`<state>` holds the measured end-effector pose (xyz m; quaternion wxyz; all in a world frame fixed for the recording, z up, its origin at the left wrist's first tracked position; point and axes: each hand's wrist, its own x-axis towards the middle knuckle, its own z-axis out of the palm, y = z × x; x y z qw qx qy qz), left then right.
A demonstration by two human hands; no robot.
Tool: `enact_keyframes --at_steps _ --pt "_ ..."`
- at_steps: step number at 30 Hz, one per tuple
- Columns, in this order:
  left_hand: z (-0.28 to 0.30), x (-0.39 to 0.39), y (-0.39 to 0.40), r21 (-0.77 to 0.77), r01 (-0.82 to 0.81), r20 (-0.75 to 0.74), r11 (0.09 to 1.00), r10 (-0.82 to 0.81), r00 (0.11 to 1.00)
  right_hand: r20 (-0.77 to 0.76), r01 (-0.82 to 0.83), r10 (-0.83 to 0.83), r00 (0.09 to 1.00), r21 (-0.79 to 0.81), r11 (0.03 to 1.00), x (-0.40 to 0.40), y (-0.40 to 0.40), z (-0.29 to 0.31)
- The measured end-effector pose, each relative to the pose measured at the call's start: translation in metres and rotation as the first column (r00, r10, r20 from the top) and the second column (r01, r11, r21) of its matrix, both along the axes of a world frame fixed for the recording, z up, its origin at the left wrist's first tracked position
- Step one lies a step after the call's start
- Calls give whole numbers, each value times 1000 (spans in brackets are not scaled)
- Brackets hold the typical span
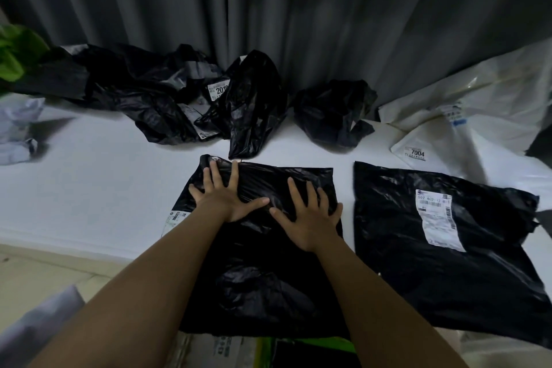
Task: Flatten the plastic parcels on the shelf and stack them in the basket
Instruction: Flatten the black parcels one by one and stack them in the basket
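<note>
both hands flat on the black parcel (263, 248) at the front of the white shelf (104, 188). left hand (227, 197) and right hand (310, 218) lie side by side on its far half, fingers spread straight, palms pressing, gripping nothing. all places below are relative to that parcel.

risks:
- trapped air near its far edge could shift under the palms and leave a ridge, so it won't stack flat.
- its near end hangs past the shelf front; a hard push forward or a lifted palm could let the slick film slide off.
- the label (176, 218) peeking out at its left edge may fold under.

room:
- right: 1 flattened black parcel (442, 248) just beside, narrow white gap between, so little sweep that way.
- behind: 3 crumpled black parcels, the upright one (254, 104) nearly touching the far edge; white parcels (466, 110) far right.
- left: open shelf, best side for stroking outward.
- basket: can't identify it; something green and printed shows below the near edge.
</note>
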<state>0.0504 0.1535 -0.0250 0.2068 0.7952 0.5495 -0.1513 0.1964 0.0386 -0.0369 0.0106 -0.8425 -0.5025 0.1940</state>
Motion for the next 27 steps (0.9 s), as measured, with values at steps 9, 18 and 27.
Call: enact_keyframes --at_steps 9,18,27 --pt "6 0 -13 281 100 11 955 -107 994 209 -131 88 974 204 970 -11 9 17" --pt "-18 4 1 178 106 65 978 -119 991 119 -167 150 981 150 975 -5 26 -12" --pt "-17 6 1 145 99 38 985 -105 994 72 -119 112 991 101 988 -6 29 -16"
